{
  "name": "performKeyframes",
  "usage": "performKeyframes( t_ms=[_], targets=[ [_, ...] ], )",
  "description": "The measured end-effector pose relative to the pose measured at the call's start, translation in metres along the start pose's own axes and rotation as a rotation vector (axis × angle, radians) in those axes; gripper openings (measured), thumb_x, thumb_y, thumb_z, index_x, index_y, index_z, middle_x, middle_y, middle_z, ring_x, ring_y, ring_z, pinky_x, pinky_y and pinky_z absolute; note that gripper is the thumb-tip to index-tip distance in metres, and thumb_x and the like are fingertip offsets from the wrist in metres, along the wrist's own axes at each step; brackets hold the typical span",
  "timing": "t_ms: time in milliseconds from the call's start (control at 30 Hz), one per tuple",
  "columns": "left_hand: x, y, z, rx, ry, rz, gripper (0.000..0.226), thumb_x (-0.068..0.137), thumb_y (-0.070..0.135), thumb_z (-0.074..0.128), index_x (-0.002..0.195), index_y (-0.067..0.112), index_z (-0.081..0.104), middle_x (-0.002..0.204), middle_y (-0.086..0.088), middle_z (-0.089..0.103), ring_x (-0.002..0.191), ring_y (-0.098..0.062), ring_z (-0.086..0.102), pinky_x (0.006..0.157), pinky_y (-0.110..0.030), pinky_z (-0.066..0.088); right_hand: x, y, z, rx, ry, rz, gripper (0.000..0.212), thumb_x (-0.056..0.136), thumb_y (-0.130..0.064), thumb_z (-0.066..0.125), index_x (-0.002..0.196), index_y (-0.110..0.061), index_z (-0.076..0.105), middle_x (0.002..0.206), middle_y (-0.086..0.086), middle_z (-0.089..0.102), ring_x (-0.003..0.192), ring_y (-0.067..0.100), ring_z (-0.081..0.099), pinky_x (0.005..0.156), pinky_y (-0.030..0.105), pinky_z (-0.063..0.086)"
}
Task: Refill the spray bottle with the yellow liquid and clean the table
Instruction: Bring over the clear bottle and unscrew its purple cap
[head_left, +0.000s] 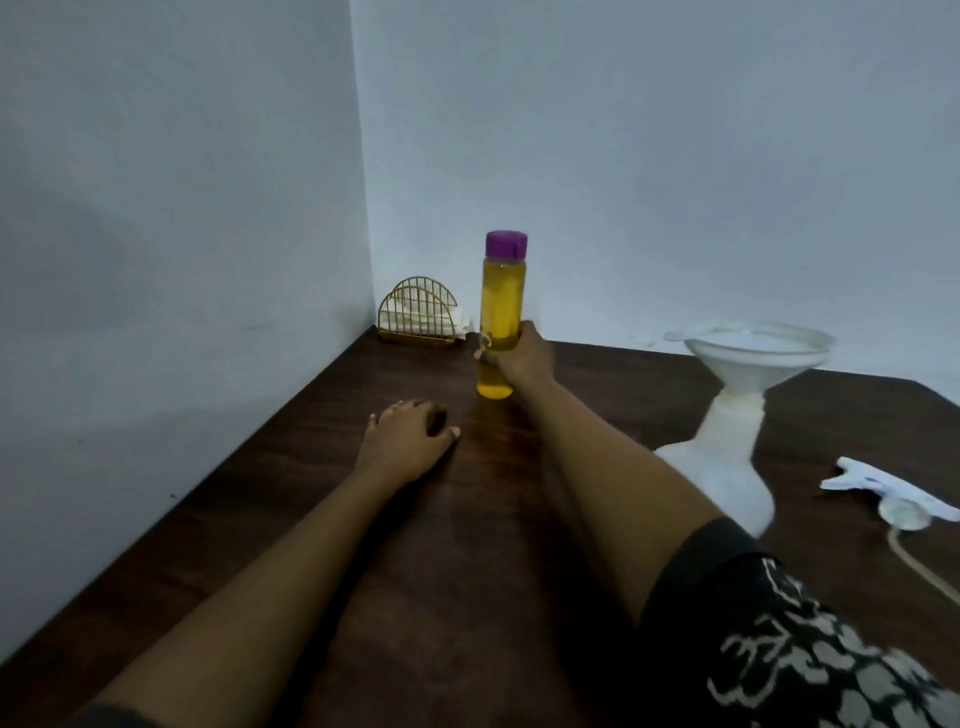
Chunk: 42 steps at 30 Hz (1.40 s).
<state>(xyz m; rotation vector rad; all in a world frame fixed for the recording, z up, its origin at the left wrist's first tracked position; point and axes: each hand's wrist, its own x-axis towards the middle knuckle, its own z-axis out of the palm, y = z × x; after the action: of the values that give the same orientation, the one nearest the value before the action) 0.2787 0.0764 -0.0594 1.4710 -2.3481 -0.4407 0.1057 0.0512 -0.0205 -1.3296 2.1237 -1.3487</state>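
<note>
A tall clear bottle of yellow liquid (502, 306) with a purple cap stands upright on the dark wooden table (322, 499). My right hand (519, 356) grips its lower part, fingers wrapped round it. My left hand (408, 434) rests on the table just left of the bottle, fingers loosely curled and holding nothing. At the right stands the white spray bottle (727, 457) with a white funnel (753, 351) set in its neck. Its white spray head (883, 491) with the tube lies on the table at the far right.
A gold wire holder with white napkins (421, 317) stands in the table's back corner against the walls. Pale walls close the table at the left and back. The table's right edge slants off past the funnel.
</note>
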Motion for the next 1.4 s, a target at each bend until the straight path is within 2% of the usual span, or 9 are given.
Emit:
performKeyframes(
  t_ms=[200, 400, 567, 733, 867, 967, 1133, 1300, 1400],
  targets=[
    [-0.043, 0.025, -0.022, -0.708, 0.115, -0.11, 0.042, 0.092, 0.031, 0.057, 0.133, 0.024, 0.051, 0.136, -0.003, 0.053, 0.121, -0.018, 0.049, 0.094, -0.031, 0.04, -0.08, -0.002, -0.025, -0.027, -0.015, -0.069, 0.063, 0.07, -0.031, 0.081, 0.12, -0.011, 0.05, 0.125, 0.007, 0.06, 0.114, 0.024, 0.057, 0.09, 0.035, 0.047],
    [-0.098, 0.077, -0.047, -1.026, 0.195, 0.088, 0.059, 0.087, 0.029, 0.064, 0.14, 0.021, 0.041, 0.128, 0.0, 0.052, 0.114, -0.01, 0.049, 0.07, -0.012, 0.043, -0.156, 0.008, -0.054, -0.053, -0.049, -0.173, 0.06, 0.071, -0.038, 0.079, 0.119, -0.018, 0.048, 0.12, 0.001, 0.061, 0.11, 0.019, 0.06, 0.09, 0.035, 0.051],
    [-0.135, 0.118, -0.05, -0.99, 0.214, 0.171, 0.069, 0.078, 0.032, 0.073, 0.138, 0.024, 0.04, 0.121, 0.005, 0.054, 0.11, -0.011, 0.051, 0.082, -0.023, 0.045, -0.206, 0.017, -0.079, -0.082, -0.017, -0.249, 0.061, 0.071, -0.045, 0.075, 0.121, -0.023, 0.048, 0.116, -0.002, 0.063, 0.105, 0.016, 0.062, 0.087, 0.031, 0.051],
    [-0.168, 0.145, -0.038, -0.905, 0.285, 0.204, 0.052, 0.075, 0.033, 0.077, 0.119, 0.027, 0.05, 0.103, 0.014, 0.057, 0.09, 0.0, 0.054, 0.066, -0.011, 0.042, -0.241, 0.027, -0.108, -0.142, 0.032, -0.267, 0.076, 0.067, -0.049, 0.076, 0.129, -0.024, 0.039, 0.119, -0.001, 0.058, 0.105, 0.018, 0.061, 0.082, 0.029, 0.049],
    [-0.184, 0.157, -0.032, -0.886, 0.259, 0.251, 0.044, 0.073, 0.035, 0.078, 0.109, 0.03, 0.052, 0.1, 0.013, 0.064, 0.092, -0.002, 0.059, 0.073, -0.018, 0.048, -0.263, 0.026, -0.139, -0.251, -0.076, -0.208, 0.075, 0.07, -0.051, 0.072, 0.129, -0.021, 0.039, 0.119, 0.0, 0.057, 0.108, 0.021, 0.06, 0.083, 0.032, 0.05],
    [-0.189, 0.159, -0.03, -0.892, 0.236, 0.263, 0.04, 0.074, 0.034, 0.077, 0.108, 0.028, 0.055, 0.099, 0.011, 0.066, 0.093, -0.003, 0.061, 0.078, -0.025, 0.052, -0.273, 0.015, -0.183, -0.324, -0.139, -0.12, 0.063, 0.076, -0.043, 0.073, 0.125, -0.015, 0.046, 0.118, 0.001, 0.057, 0.111, 0.02, 0.056, 0.083, 0.029, 0.044],
    [-0.19, 0.163, -0.026, -0.91, 0.264, 0.262, 0.035, 0.076, 0.031, 0.075, 0.105, 0.029, 0.056, 0.097, 0.009, 0.067, 0.093, -0.004, 0.062, 0.084, -0.033, 0.054, -0.281, -0.03, -0.237, -0.093, 0.154, -0.281, 0.018, 0.088, -0.031, 0.06, 0.1, -0.018, 0.064, 0.103, -0.001, 0.067, 0.084, 0.015, 0.061, 0.077, 0.031, 0.051],
    [-0.189, 0.17, -0.015, -1.016, 0.307, 0.241, 0.039, 0.075, 0.032, 0.076, 0.108, 0.026, 0.056, 0.099, 0.005, 0.069, 0.094, -0.011, 0.066, 0.087, -0.041, 0.054, -0.265, -0.071, -0.233, -0.262, 0.015, -0.373, 0.047, 0.083, -0.045, 0.064, 0.121, -0.017, 0.059, 0.119, 0.002, 0.06, 0.106, 0.018, 0.056, 0.089, 0.032, 0.047],
    [-0.188, 0.176, -0.005, -1.081, 0.324, 0.235, 0.06, 0.067, 0.041, 0.077, 0.118, 0.024, 0.05, 0.105, 0.003, 0.067, 0.098, -0.008, 0.064, 0.083, -0.031, 0.053, -0.258, -0.077, -0.224, -0.358, -0.084, -0.399, 0.059, 0.079, -0.047, 0.069, 0.127, -0.015, 0.054, 0.124, 0.004, 0.059, 0.111, 0.02, 0.054, 0.091, 0.031, 0.045]
  ],
)
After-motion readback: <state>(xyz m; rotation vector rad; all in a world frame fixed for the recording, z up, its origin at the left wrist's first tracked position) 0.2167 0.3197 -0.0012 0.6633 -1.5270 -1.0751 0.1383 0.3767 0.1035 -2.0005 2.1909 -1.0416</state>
